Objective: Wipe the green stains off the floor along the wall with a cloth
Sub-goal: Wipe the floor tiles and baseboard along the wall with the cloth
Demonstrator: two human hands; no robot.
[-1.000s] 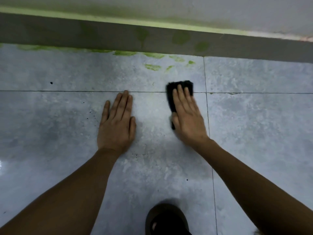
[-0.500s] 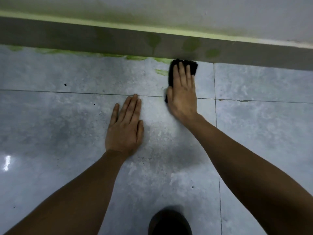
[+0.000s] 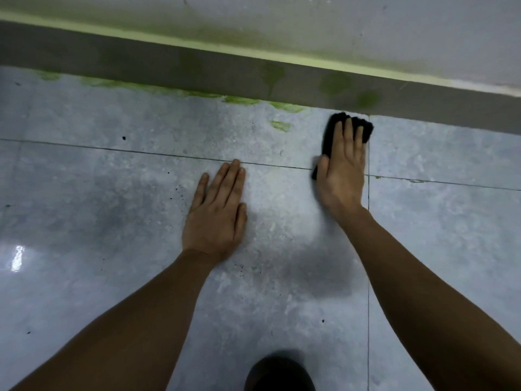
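**Q:** Where are the stains, and where is the cloth?

**A:** The green stains (image 3: pixel 239 99) run in a ragged streak along the far edge of the grey tiled floor (image 3: pixel 112 193), right where it meets the dark skirting board (image 3: pixel 169 63) at the foot of the wall (image 3: pixel 310 29). One small separate smear (image 3: pixel 280 125) sits slightly nearer. The black cloth (image 3: pixel 331 128) lies flat on the floor to the right of them, its far end almost at the skirting, just left of a tile joint.

**Q:** How is the cloth held?

**A:** The right hand (image 3: pixel 342 170) lies palm down on top of it, fingers (image 3: pixel 349 134) straight and close together, pointing at the wall. It presses the cloth rather than gripping it; black shows past the fingertips and beside the thumb. The right arm reaches far forward, nearly straight.

**Q:** And the other hand?

**A:** The left hand (image 3: pixel 217 213) rests flat and empty on the floor, nearer and further left, fingers together, apparently bracing the body. A dark shape, perhaps a shoe (image 3: pixel 279 373), shows at the near edge.

**Q:** How should the wiping be done well?

**A:** In my judgement, keep the palm's weight even and sweep left along the skirting, so the cloth's far edge gets into the corner. Take the lone smear too. Most of the streak looks still uncleaned.
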